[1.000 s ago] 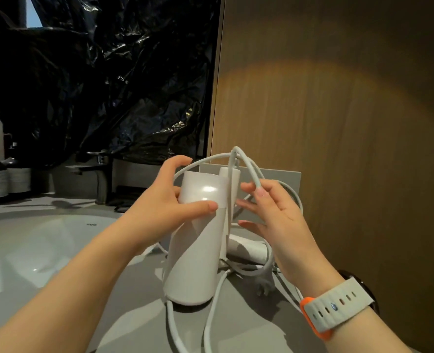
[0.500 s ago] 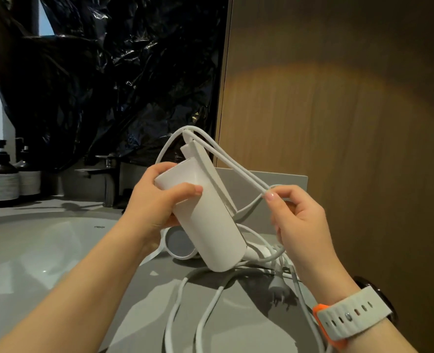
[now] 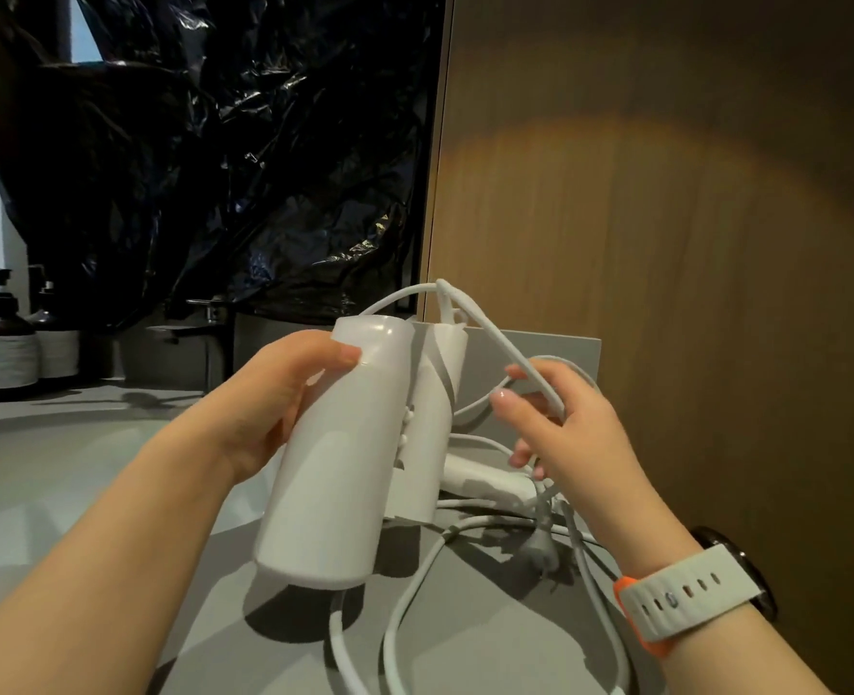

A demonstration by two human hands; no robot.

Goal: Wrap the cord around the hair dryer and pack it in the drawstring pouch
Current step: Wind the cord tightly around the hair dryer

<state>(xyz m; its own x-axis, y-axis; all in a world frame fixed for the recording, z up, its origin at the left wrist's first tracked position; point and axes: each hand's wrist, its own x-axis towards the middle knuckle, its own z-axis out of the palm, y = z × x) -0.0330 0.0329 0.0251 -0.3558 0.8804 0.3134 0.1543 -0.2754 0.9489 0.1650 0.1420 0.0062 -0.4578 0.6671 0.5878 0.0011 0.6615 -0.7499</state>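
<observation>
Grey bathroom tabletop (image 3: 505, 644). My left grip (image 3: 274, 398) curls round white cylindrical plastic hair dryer (image 3: 335, 474), lifted above it; right grip (image 3: 575, 433) curls round white cord (image 3: 495, 338). Mid-wrap; next, probably draw loop snug round body.

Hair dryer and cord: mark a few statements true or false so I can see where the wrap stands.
1. The left hand grips the white cylindrical hair dryer. True.
2. The right hand is empty. False: it holds the white cord.
3. The cord's plug lies on the grey counter. True.
4. The dryer lies flat on the counter. False: the left hand holds it tilted, nearly upright.
</observation>
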